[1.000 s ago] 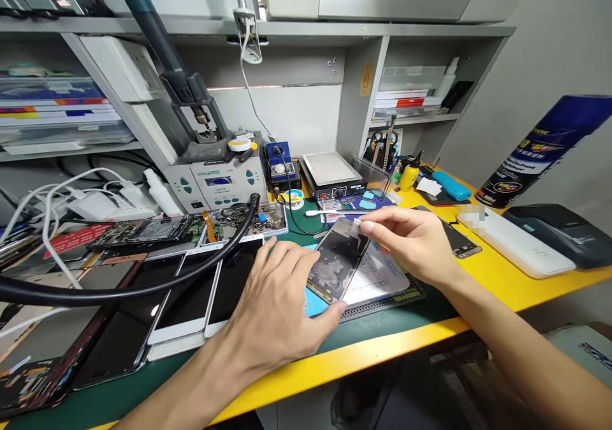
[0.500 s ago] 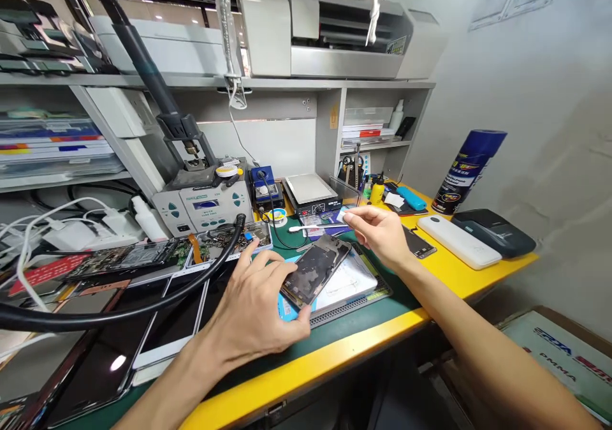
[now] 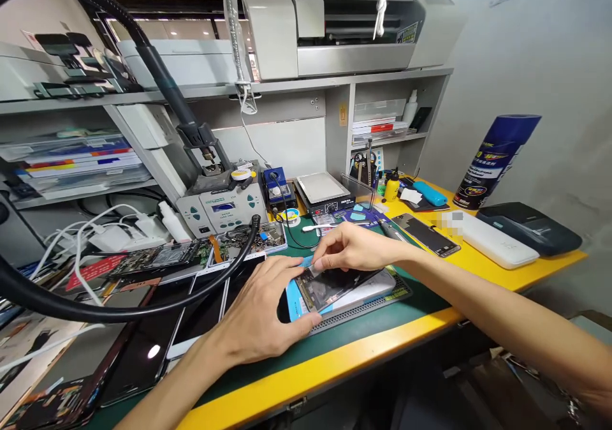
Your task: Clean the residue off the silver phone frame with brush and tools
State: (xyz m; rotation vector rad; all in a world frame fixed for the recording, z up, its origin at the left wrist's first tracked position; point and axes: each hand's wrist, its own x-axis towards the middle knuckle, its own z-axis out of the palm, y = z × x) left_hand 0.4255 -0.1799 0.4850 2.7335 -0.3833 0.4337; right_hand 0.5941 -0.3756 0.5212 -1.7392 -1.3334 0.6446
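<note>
A dark phone part (image 3: 335, 288) lies tilted on a white and blue box (image 3: 382, 282) at the middle of the green mat. My left hand (image 3: 268, 309) grips its left end, with the thumb at the near edge and the fingers at the far side. Above the part's left end, my right hand (image 3: 345, 248) has thumb and fingers pinched together; what they hold is too small to make out. A white-tipped swab (image 3: 318, 228) lies just beyond my right hand.
At the left are phone screens (image 3: 138, 347), circuit boards (image 3: 157, 261) and a thick black hose (image 3: 143, 315). A grey station (image 3: 222, 207) stands behind them. At the right are another phone part (image 3: 428, 234), a white power bank (image 3: 497, 242) and a spray can (image 3: 492, 162).
My right hand has moved down and left from near the swab to the phone part. The part now lies lower on the box. The view has shifted slightly.
</note>
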